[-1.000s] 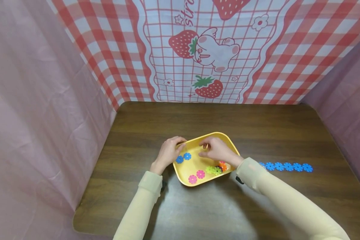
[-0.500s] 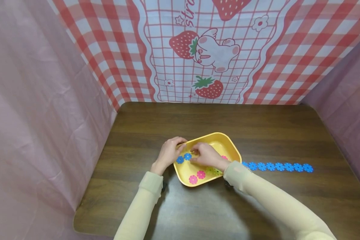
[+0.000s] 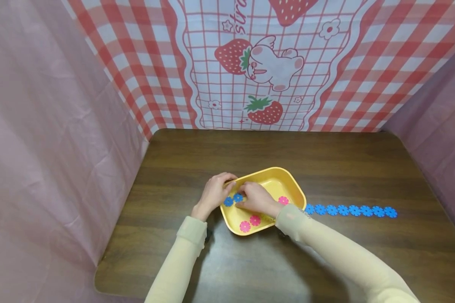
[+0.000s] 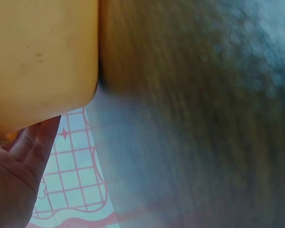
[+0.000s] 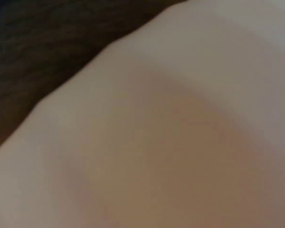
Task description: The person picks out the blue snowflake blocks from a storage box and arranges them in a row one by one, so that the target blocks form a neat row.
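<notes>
A yellow tray sits tilted on the table, holding flower-shaped discs with notched edges. My left hand grips its left end; in the left wrist view, the fingers lie against the tray's outer wall. Inside the tray, my right hand reaches toward the left end. Its finger and thumb stand apart at either side of a blue disc, and no firm pinch shows. Another blue disc lies just left of it. The right wrist view is filled by blurred skin and sleeve.
Pink discs lie near the tray's front, and one more pink disc at its right. My right forearm mostly hides some yellow-green discs. A straight row of blue discs runs along the table to the right.
My right hand has moved left and slightly down inside the tray, from its middle to the blue disc. The left hand has kept its hold on the tray's end.
</notes>
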`<control>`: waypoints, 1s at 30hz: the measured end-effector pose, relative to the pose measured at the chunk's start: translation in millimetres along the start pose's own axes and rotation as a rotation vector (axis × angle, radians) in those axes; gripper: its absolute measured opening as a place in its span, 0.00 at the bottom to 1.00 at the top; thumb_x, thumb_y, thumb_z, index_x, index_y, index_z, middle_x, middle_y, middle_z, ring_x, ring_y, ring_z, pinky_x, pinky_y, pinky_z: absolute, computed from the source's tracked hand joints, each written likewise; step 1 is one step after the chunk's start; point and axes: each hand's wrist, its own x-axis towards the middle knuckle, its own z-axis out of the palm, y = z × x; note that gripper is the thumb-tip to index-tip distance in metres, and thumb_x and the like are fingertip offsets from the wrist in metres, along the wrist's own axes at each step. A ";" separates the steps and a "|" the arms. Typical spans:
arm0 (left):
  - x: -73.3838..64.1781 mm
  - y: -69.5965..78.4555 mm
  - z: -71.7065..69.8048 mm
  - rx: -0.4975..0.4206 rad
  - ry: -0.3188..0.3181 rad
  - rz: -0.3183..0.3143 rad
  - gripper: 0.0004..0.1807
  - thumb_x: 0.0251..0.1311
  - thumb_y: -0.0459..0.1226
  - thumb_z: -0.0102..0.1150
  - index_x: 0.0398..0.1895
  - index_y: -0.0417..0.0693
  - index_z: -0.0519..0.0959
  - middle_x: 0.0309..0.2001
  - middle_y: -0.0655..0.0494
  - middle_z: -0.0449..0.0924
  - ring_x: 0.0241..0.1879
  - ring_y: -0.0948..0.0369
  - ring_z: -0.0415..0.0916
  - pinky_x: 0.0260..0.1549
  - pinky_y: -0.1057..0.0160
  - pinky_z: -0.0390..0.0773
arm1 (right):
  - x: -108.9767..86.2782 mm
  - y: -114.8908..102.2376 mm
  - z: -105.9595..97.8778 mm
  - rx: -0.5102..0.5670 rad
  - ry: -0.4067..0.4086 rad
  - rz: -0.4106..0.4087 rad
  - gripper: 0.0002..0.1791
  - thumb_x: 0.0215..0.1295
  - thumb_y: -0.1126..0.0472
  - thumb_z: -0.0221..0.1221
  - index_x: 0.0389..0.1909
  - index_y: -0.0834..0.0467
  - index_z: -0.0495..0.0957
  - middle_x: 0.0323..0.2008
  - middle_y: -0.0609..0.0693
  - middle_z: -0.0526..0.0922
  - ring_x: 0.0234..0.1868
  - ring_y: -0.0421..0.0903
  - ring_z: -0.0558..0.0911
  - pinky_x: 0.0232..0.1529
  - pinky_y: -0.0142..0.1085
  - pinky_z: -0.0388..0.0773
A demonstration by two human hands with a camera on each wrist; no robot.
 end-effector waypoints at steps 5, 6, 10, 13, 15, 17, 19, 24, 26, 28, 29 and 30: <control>0.1 -0.3 0.1 -0.007 0.003 0.002 0.06 0.67 0.36 0.63 0.43 0.47 0.85 0.42 0.55 0.85 0.43 0.56 0.83 0.45 0.54 0.79 | -0.3 -2.5 0.1 -0.012 0.010 -0.011 0.17 0.50 0.57 0.76 0.36 0.63 0.85 0.28 0.50 0.79 0.30 0.45 0.74 0.37 0.41 0.74; 0.1 -0.3 0.0 -0.009 0.004 0.003 0.06 0.66 0.36 0.63 0.43 0.47 0.85 0.42 0.55 0.85 0.43 0.56 0.83 0.45 0.54 0.79 | -0.3 -2.9 0.1 -0.014 0.012 -0.014 0.16 0.50 0.57 0.76 0.35 0.63 0.84 0.28 0.50 0.79 0.30 0.45 0.74 0.37 0.41 0.74; 0.1 0.0 -0.2 -0.011 0.008 0.007 0.06 0.66 0.36 0.64 0.43 0.48 0.85 0.42 0.55 0.85 0.43 0.55 0.83 0.44 0.54 0.79 | -0.1 -3.7 -0.1 -0.013 0.010 -0.009 0.14 0.50 0.58 0.76 0.33 0.62 0.84 0.28 0.50 0.79 0.30 0.45 0.75 0.37 0.41 0.74; 0.0 0.2 -0.1 -0.010 0.007 0.005 0.06 0.66 0.36 0.64 0.43 0.48 0.85 0.42 0.55 0.85 0.43 0.55 0.83 0.45 0.54 0.79 | -0.4 -3.7 -0.1 -0.001 0.008 0.008 0.13 0.50 0.58 0.75 0.32 0.62 0.84 0.29 0.50 0.79 0.30 0.45 0.75 0.37 0.41 0.75; -0.3 0.3 0.1 -0.006 0.005 0.001 0.06 0.66 0.36 0.64 0.43 0.48 0.85 0.42 0.55 0.85 0.43 0.55 0.83 0.45 0.54 0.79 | -0.9 -3.2 0.2 0.004 0.009 0.016 0.13 0.50 0.58 0.75 0.31 0.61 0.84 0.28 0.49 0.79 0.30 0.45 0.75 0.37 0.41 0.75; -0.6 0.3 0.1 -0.004 0.004 -0.001 0.06 0.66 0.37 0.64 0.43 0.48 0.85 0.42 0.55 0.85 0.43 0.56 0.83 0.45 0.54 0.79 | -1.3 -2.8 0.0 0.009 0.009 0.022 0.13 0.50 0.58 0.75 0.30 0.61 0.83 0.27 0.48 0.78 0.30 0.45 0.75 0.37 0.40 0.75; -0.7 0.5 0.1 -0.002 0.005 -0.001 0.06 0.66 0.36 0.64 0.43 0.48 0.85 0.43 0.55 0.85 0.43 0.55 0.83 0.44 0.54 0.79 | -1.8 -2.7 -0.9 0.010 0.008 0.024 0.13 0.49 0.58 0.75 0.30 0.60 0.83 0.27 0.47 0.77 0.30 0.45 0.75 0.37 0.40 0.75; -1.0 0.7 0.4 -0.007 0.008 -0.005 0.06 0.66 0.36 0.64 0.43 0.47 0.85 0.42 0.55 0.85 0.43 0.56 0.83 0.44 0.54 0.79 | -4.4 -1.4 -5.6 0.027 0.005 0.028 0.12 0.49 0.59 0.74 0.30 0.59 0.82 0.26 0.46 0.78 0.29 0.43 0.74 0.35 0.39 0.74; -1.1 0.7 0.7 -0.007 0.011 -0.004 0.06 0.66 0.36 0.64 0.43 0.47 0.86 0.42 0.55 0.85 0.43 0.56 0.83 0.44 0.55 0.79 | -5.4 -0.7 -8.6 0.037 0.010 0.026 0.12 0.49 0.59 0.73 0.31 0.60 0.82 0.26 0.47 0.78 0.29 0.44 0.74 0.34 0.39 0.74; -1.1 0.7 1.0 -0.005 0.013 0.001 0.06 0.66 0.36 0.64 0.43 0.47 0.86 0.42 0.55 0.85 0.43 0.56 0.83 0.44 0.55 0.79 | -6.0 0.1 -12.4 0.043 0.018 0.029 0.12 0.50 0.60 0.73 0.33 0.60 0.83 0.27 0.48 0.79 0.29 0.44 0.74 0.34 0.38 0.74; -1.0 0.7 1.2 -0.004 0.014 0.005 0.06 0.66 0.36 0.64 0.43 0.47 0.86 0.42 0.55 0.85 0.42 0.56 0.83 0.44 0.55 0.79 | -6.2 0.8 -14.5 0.046 0.023 0.029 0.12 0.51 0.60 0.73 0.34 0.60 0.83 0.28 0.48 0.80 0.29 0.44 0.74 0.33 0.38 0.74; -1.0 0.6 1.4 -0.003 0.016 0.010 0.06 0.66 0.36 0.64 0.42 0.47 0.86 0.42 0.55 0.85 0.42 0.56 0.83 0.43 0.55 0.79 | -6.5 1.4 -16.6 0.048 0.028 0.032 0.12 0.51 0.60 0.73 0.35 0.60 0.83 0.28 0.48 0.80 0.28 0.43 0.75 0.33 0.38 0.75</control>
